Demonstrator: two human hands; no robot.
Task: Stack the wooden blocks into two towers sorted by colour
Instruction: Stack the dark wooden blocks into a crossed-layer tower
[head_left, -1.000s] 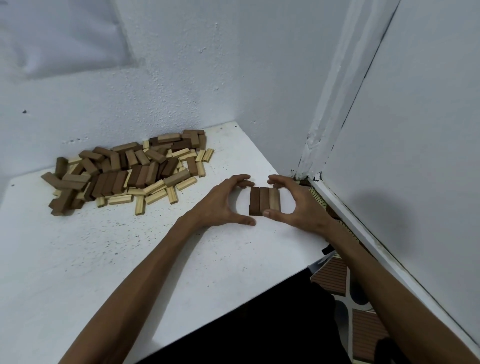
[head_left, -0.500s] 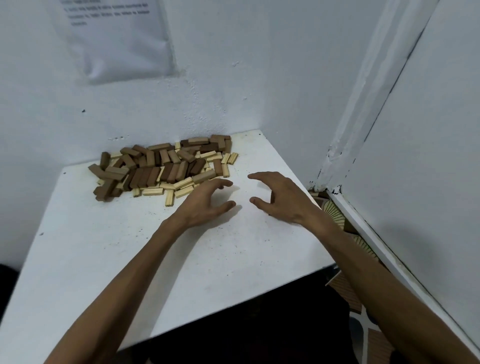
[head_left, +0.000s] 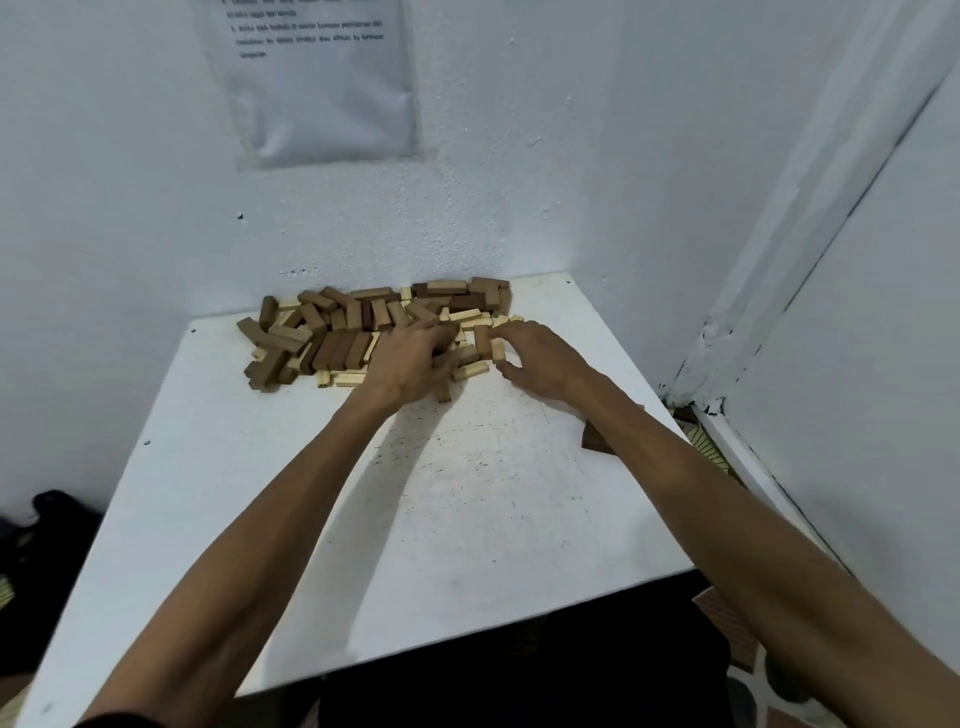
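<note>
Wooden bars, square-edged and smooth, lie under the fingers (head_left: 439, 338) of the left hand (head_left: 408, 364), which bend down into the near right part of the pile of blocks (head_left: 332, 338); whether they grip any bar cannot be told. The right hand (head_left: 543, 361) sits at the pile's right end, fingers loosely curved, with index tip and thumb on either side of a short pale block (head_left: 497, 351); a firm pinch cannot be confirmed. The pile is a mix of dark brown and cream bars lying flat, crossed and tilted. It runs along the far edge of the white bench (head_left: 467, 519), against a rough white wall (head_left: 571, 156). On the near side of the pile the bench top is matt, scuffed and speckled, spreading between the forearms to its near edge. A dark brown block (head_left: 594, 440) shows partly from under the right forearm, well apart from the pile, near the bench's right edge. Above the pile a creased printed sheet (head_left: 322, 88) hangs on the wall.
</note>
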